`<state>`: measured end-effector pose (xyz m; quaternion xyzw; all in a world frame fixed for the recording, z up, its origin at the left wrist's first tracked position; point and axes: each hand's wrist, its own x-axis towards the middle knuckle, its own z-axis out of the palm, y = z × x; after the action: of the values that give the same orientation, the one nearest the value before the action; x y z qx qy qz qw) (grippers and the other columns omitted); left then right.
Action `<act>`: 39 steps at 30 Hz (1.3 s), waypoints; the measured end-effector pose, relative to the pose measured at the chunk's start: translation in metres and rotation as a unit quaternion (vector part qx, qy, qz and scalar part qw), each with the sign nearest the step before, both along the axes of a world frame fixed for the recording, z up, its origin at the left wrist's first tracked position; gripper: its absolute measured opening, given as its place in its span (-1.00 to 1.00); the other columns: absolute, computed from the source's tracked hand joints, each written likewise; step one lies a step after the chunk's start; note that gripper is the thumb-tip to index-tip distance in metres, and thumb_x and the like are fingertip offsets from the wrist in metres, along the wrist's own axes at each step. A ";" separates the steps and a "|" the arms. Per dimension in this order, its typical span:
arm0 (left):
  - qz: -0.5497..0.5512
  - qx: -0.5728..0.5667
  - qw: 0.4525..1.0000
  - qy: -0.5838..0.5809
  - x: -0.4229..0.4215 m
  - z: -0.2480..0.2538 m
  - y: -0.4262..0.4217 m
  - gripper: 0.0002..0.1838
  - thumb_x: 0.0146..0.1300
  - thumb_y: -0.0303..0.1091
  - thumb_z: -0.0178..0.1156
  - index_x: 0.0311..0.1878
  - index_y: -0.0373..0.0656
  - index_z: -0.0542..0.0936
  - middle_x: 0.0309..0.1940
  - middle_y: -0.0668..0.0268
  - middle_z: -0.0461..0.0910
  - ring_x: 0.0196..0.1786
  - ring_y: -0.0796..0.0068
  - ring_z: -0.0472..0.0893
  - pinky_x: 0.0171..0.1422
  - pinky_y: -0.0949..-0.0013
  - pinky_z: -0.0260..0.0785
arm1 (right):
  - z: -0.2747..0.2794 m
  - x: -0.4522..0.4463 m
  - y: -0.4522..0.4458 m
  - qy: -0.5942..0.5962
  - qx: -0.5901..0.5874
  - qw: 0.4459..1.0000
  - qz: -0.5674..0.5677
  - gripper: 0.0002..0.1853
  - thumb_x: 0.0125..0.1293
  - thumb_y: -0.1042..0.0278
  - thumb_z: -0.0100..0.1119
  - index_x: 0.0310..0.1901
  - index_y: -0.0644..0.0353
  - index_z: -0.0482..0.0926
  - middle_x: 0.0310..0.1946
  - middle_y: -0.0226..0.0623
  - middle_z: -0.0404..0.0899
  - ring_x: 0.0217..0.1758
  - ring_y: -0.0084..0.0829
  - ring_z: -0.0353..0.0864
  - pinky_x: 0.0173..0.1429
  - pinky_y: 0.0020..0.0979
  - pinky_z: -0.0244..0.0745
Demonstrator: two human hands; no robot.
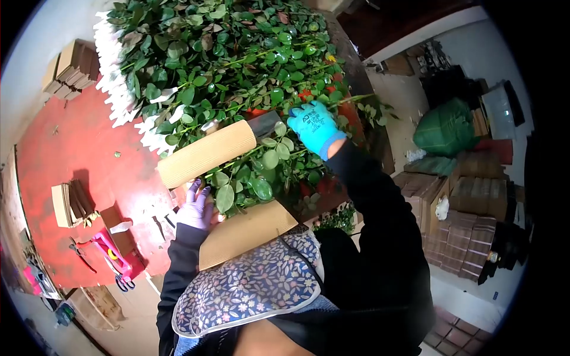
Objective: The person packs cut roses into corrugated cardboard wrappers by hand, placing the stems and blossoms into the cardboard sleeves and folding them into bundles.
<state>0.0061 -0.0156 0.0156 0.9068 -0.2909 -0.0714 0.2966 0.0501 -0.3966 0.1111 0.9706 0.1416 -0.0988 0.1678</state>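
My left hand [196, 209], in a purple glove, is at the lower edge of a corrugated cardboard sheet [208, 155], beside green leaves. Its fingers are stretched out and apart. My right hand [314, 126], in a teal glove, has its fingers curled at the stem end of the foliage. It grips a leafy stem [358, 98], though the fingertips are partly hidden. A dark strip [265, 124] sticks out from the sheet towards this hand. Another corrugated piece [249, 232] lies against my flowered apron [249, 279], with leaves [246, 184] between the two pieces.
A big heap of leafy stems [225, 59] with white-wrapped heads [116, 71] covers the far side of the red table [113, 154]. Cardboard pieces [71, 203], a pink tool [113, 252], pliers [82, 254] and scissors [125, 283] lie left. Stacked boxes [460, 240] and a green sack [446, 127] stand right.
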 end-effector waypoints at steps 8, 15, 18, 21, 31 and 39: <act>0.005 -0.001 1.000 -0.011 -0.002 0.006 0.001 -0.54 0.17 -0.34 0.20 0.19 -0.11 0.50 0.32 0.15 0.39 -0.22 0.14 0.68 -0.20 0.19 0.57 | -0.072 -0.001 -0.026 -0.043 0.131 0.988 0.072 -0.84 0.17 0.37 0.17 -0.20 0.13 0.62 -0.15 -0.17 0.66 -0.12 -0.16 0.65 -0.04 -0.14 0.52; -0.060 0.098 0.993 0.030 -0.006 0.017 0.013 -0.40 0.16 -0.09 0.28 0.27 -0.10 0.48 0.33 0.23 0.40 -0.27 0.19 0.67 -0.19 0.18 0.55 | 0.065 -0.023 0.062 0.142 0.366 0.920 0.014 -0.69 0.28 0.26 0.23 0.04 0.11 0.60 -0.30 -0.10 0.66 -0.30 -0.08 0.66 -0.21 -0.15 0.54; -0.071 0.118 0.989 0.045 -0.008 0.008 0.012 -0.38 0.18 -0.06 0.26 0.30 -0.10 0.46 0.34 0.28 0.40 -0.30 0.17 0.67 -0.20 0.14 0.55 | 0.053 -0.024 0.118 0.154 0.325 0.929 0.085 -0.56 0.31 0.20 0.20 0.21 0.08 0.49 -0.39 -0.16 0.65 -0.35 -0.14 0.65 -0.26 -0.16 0.50; -0.028 0.076 0.995 0.051 -0.009 -0.003 0.008 -0.45 0.30 -0.09 0.16 0.30 -0.10 0.39 -0.25 0.11 0.67 -0.39 0.04 0.65 -0.28 0.07 0.50 | 0.002 -0.015 0.158 0.166 0.314 0.925 0.135 -0.57 0.37 0.14 0.08 0.19 0.15 0.48 -0.50 -0.17 0.62 -0.40 -0.13 0.64 -0.28 -0.15 0.47; -0.019 0.014 0.999 0.040 -0.014 0.008 0.015 -0.41 0.11 -0.24 0.29 0.25 -0.12 0.47 0.28 0.19 0.45 -0.20 0.19 0.67 -0.22 0.15 0.56 | -0.063 -0.014 0.176 0.057 0.175 0.967 0.179 -0.53 0.39 0.11 0.07 0.26 0.12 0.48 -0.73 -0.19 0.50 -0.68 -0.17 0.52 -0.51 -0.15 0.41; 0.011 -0.013 0.998 -0.062 -0.010 0.012 0.010 -0.45 0.18 -0.22 0.18 0.26 -0.13 0.46 0.16 0.17 0.51 -0.35 0.23 0.67 -0.33 0.18 0.53 | -0.070 -0.010 0.178 0.030 0.155 0.974 0.160 -0.53 0.37 0.12 0.05 0.22 0.17 0.48 -0.64 -0.26 0.58 -0.63 -0.25 0.59 -0.48 -0.21 0.51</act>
<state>-0.0038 -0.0060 0.0274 0.9086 -0.3000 -0.0079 0.2904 0.0397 -0.2190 0.0409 0.9461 0.3136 -0.0764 0.0249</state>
